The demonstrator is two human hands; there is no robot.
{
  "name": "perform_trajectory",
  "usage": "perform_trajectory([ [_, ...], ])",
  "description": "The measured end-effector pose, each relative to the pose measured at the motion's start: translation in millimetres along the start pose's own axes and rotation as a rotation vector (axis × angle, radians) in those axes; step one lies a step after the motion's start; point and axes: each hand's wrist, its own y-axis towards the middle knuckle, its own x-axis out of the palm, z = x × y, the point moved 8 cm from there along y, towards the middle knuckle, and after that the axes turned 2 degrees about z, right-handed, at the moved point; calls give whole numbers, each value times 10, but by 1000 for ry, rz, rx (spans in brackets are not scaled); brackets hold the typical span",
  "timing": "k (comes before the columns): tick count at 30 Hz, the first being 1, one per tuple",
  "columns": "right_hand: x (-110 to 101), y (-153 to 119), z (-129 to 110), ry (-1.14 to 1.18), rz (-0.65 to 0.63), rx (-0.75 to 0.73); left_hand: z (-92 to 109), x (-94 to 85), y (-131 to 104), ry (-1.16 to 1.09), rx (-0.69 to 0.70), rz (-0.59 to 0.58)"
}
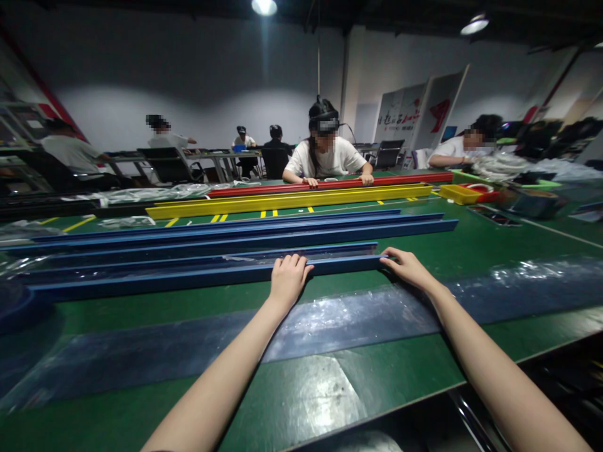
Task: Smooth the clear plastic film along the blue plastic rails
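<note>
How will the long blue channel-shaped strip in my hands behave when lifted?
The long blue channel-shaped strip looks fairly stiff: its walls run straight. Its far end may drag, since the left hand and right hand both sit near one end. Its smooth sheen suggests it might slide on the green table.

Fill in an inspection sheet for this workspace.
Surface: green table, yellow marks.
Job's things: near blue channel; others behind; glossy bluish strip in front.
Clutter: crumpled plastic, far left; yellow bin, far right.
Grippers: bare hands; left hand over the near blue channel's edge, right hand at its right end.
Cables: white coils at right, perhaps cable; thin cord hanging.
Surroundings: person opposite, hands on red channel; more people behind; lamps overhead.
</note>
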Motion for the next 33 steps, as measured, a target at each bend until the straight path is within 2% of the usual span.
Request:
perform_trajectory([
  [33,39,11,31,4,-37,59,9,22,0,50,4,-15],
])
